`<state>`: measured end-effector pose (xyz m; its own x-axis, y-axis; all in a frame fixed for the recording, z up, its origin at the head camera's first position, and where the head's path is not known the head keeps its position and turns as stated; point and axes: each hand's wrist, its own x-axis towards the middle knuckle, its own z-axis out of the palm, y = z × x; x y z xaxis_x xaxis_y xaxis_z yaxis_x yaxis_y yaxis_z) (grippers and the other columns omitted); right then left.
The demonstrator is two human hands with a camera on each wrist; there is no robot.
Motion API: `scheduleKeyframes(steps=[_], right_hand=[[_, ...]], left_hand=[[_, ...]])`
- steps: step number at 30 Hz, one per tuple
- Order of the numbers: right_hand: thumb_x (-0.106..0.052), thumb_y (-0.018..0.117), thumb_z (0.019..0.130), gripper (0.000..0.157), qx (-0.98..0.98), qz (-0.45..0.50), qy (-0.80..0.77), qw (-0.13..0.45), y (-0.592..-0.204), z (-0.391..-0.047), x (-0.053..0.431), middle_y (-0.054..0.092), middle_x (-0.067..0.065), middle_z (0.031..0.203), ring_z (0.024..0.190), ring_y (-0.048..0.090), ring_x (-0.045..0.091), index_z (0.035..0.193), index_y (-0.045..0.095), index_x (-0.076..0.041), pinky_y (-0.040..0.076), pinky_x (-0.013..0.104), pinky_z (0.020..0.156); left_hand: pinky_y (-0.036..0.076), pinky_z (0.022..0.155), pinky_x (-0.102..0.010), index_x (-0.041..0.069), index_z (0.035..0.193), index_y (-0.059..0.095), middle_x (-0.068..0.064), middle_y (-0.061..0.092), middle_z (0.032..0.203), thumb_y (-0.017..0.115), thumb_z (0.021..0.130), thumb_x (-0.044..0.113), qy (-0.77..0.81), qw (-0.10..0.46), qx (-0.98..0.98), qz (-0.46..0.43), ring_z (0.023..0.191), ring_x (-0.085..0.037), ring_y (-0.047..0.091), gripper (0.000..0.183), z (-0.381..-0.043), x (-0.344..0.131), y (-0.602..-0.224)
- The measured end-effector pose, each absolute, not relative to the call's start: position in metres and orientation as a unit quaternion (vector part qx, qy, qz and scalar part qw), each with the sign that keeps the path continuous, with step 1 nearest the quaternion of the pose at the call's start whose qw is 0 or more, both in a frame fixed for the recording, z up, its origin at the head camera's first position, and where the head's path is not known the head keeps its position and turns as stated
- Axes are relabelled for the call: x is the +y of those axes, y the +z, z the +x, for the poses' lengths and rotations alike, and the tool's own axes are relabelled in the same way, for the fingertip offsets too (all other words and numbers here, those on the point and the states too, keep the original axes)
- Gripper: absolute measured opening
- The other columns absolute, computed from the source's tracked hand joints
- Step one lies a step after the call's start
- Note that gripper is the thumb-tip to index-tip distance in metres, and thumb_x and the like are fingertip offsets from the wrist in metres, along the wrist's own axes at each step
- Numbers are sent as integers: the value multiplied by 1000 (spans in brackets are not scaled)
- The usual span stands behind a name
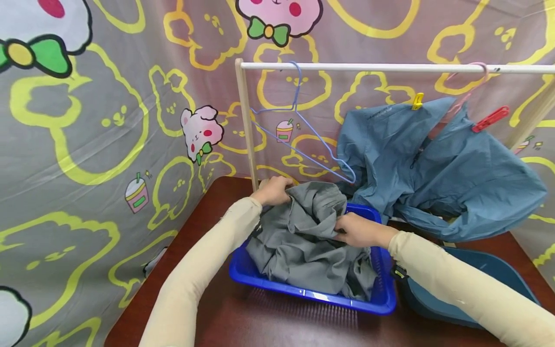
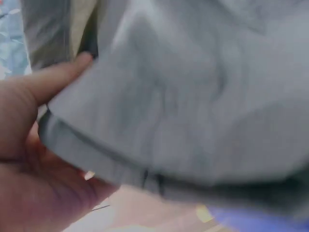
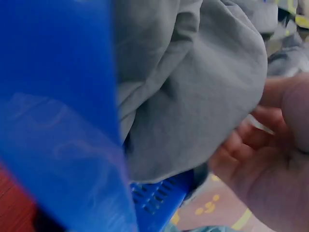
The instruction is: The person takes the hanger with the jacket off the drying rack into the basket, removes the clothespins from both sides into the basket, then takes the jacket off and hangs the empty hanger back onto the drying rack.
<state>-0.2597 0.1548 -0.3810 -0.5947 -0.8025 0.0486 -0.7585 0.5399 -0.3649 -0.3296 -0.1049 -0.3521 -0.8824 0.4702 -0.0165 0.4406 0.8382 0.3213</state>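
Observation:
A grey garment (image 1: 303, 262) lies bunched in a blue plastic basket (image 1: 310, 294), its upper part lifted into folds. At the basket's back left, my left hand (image 1: 274, 191) grips an edge of it. In the left wrist view, the thumb lies on one face of the cloth (image 2: 159, 106) and the other fingers are behind it. My right hand (image 1: 360, 231) pinches another edge on the right side, above the basket's rim. Seen from the right wrist, the cloth (image 3: 207, 92) runs between thumb and fingers. Which part of the garment each hand holds cannot be told.
Behind the basket, a white rail (image 1: 373, 67) carries an empty blue hanger (image 1: 321, 140). A blue jacket (image 1: 381, 149) hangs there too, with a yellow clip (image 1: 417, 101) and a red clip (image 1: 491, 119). A teal tub (image 1: 472, 274) stands right of the basket on the brown table (image 1: 208, 318).

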Motion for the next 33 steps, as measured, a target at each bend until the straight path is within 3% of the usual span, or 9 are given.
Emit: scheduleKeyframes(steps=[4, 7, 10, 13, 17, 22, 26, 29, 33], right_hand=[[-22, 68, 87, 36, 901, -384, -178, 94, -380, -261, 166, 35, -11, 56, 48, 32, 4, 58, 47, -14, 32, 23, 50], [-34, 74, 81, 33, 928, -319, -180, 74, -374, -261, 172, 52, 1, 77, 63, 47, 12, 83, 57, -6, 42, 30, 60], [-39, 80, 74, 81, 937, -282, -197, 53, -367, -261, 175, 45, 18, 123, 94, 55, 27, 135, 39, -4, 46, 42, 75], [-37, 82, 73, 111, 928, -301, -211, 60, -363, -261, 172, 17, 25, 146, 108, 52, 38, 152, 7, -14, 46, 47, 80], [-40, 72, 83, 96, 921, -328, -197, 77, -366, -263, 166, 10, 26, 150, 116, 48, 44, 153, 10, -19, 44, 50, 86], [-46, 60, 90, 78, 948, -239, -190, 89, -371, -271, 162, 28, 35, 137, 115, 45, 45, 146, 29, -1, 42, 54, 85], [-41, 64, 89, 79, 963, -171, -174, 110, -373, -284, 158, 36, 37, 132, 117, 39, 47, 144, 29, 4, 41, 54, 85], [-34, 68, 87, 79, 968, -163, -152, 115, -376, -294, 157, 40, 36, 133, 123, 35, 51, 141, 30, 9, 38, 56, 92], [-19, 74, 82, 56, 966, -194, -154, 75, -381, -303, 157, 56, 31, 115, 107, 53, 45, 124, 50, 10, 44, 50, 87]], left_hand=[[43, 71, -29, 14, 112, 63, 0, 63, 98, 67, 87, 8, 147, 90, 939, 298, 79, -16, 59, 27, -312, -111, -346], [46, 74, -28, 13, 115, 61, 0, 63, 100, 70, 86, 9, 141, 117, 927, 329, 85, -15, 60, 31, -298, -110, -346], [45, 73, -26, 16, 110, 62, 4, 63, 96, 73, 84, 11, 115, 124, 921, 351, 84, -12, 59, 29, -287, -105, -349], [43, 70, -25, 17, 102, 63, 6, 62, 89, 73, 83, 10, 92, 137, 911, 377, 78, -10, 55, 22, -280, -99, -354], [40, 67, -24, 17, 97, 66, 8, 60, 83, 70, 84, 12, 100, 184, 900, 383, 71, -9, 50, 15, -276, -95, -358], [37, 60, -25, 15, 85, 59, 5, 49, 70, 62, 90, 26, 106, 194, 920, 325, 62, -10, 45, 12, -283, -102, -352], [46, 80, -33, 4, 127, 51, -10, 59, 113, 53, 96, 37, 142, 156, 949, 233, 98, -20, 59, 45, -287, -106, -345], [35, 101, -42, 4, 150, 19, -17, 30, 149, 46, 97, 47, 197, 130, 955, 181, 132, -30, 36, 73, -287, -101, -342], [29, 105, -47, 10, 152, 11, -17, 16, 154, 47, 91, 61, 246, 140, 945, 165, 138, -32, 23, 87, -288, -90, -340]])
